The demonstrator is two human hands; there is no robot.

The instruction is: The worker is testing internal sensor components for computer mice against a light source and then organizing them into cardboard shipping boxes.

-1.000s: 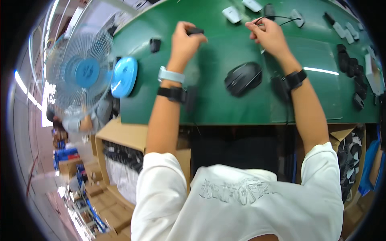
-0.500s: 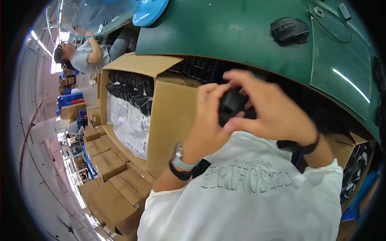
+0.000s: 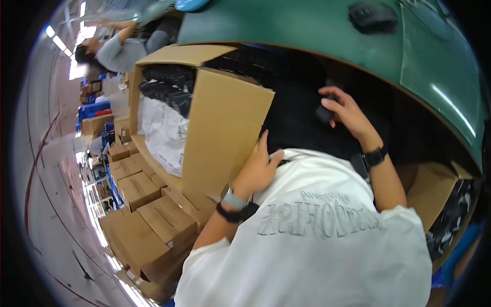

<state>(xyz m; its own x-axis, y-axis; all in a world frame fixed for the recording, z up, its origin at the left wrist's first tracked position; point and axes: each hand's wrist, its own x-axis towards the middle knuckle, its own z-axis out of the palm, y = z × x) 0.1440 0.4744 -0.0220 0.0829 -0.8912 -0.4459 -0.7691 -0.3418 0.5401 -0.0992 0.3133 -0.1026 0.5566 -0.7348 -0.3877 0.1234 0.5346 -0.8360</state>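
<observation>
My right hand (image 3: 352,116) is closed around a small black block-like part (image 3: 324,113), held over my dark lap below the table edge. Its exact kind does not show. My left hand (image 3: 257,171) holds nothing; its fingers point up and its thumb stands apart. It rests between the hem of my white shirt (image 3: 317,184) and the flap of an open cardboard box (image 3: 225,128). Inside that box lie rows of black plastic parts (image 3: 171,94) and a crumpled white plastic bag (image 3: 161,133).
A green table (image 3: 302,30) spans the top, with a black mouse (image 3: 373,18) on it. Another open box (image 3: 427,192) with dark parts stands at right. Stacked cartons (image 3: 143,230) fill the lower left. A seated person (image 3: 120,51) is at upper left.
Both hands held the black part together before; now they are apart. The right hand has moved right with the part, and the left has let go and dropped beside the box flap.
</observation>
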